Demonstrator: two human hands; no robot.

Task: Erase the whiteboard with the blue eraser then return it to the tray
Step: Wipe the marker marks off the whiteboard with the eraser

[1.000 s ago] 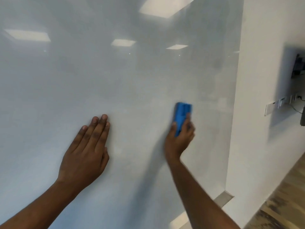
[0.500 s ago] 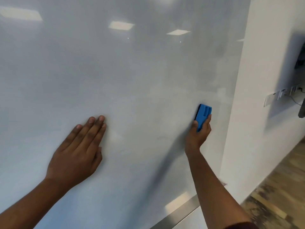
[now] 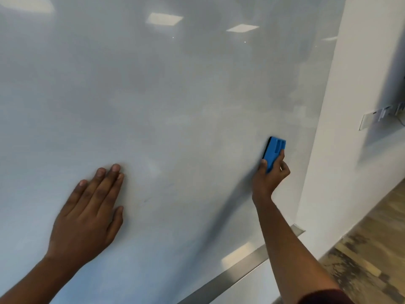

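The glossy whiteboard (image 3: 175,106) fills most of the view and reflects ceiling lights. My right hand (image 3: 270,177) grips the blue eraser (image 3: 274,151) and presses it against the board near the board's right edge. The eraser stands nearly upright, its dark felt side on the surface. My left hand (image 3: 87,212) lies flat on the board at the lower left, fingers together, holding nothing. Faint blue smudges show on the board between the two hands. A metal tray (image 3: 241,270) runs along the board's bottom edge, below my right forearm.
A white wall (image 3: 341,128) juts out just right of the board. On it sits a white wall plate (image 3: 370,120) with plugs and a cable. Wooden flooring (image 3: 372,249) shows at the lower right.
My right hand has carried the eraser to the right across the board, close to its right edge. My left hand has stayed flat in place. The view has tilted down, showing more of the tray.
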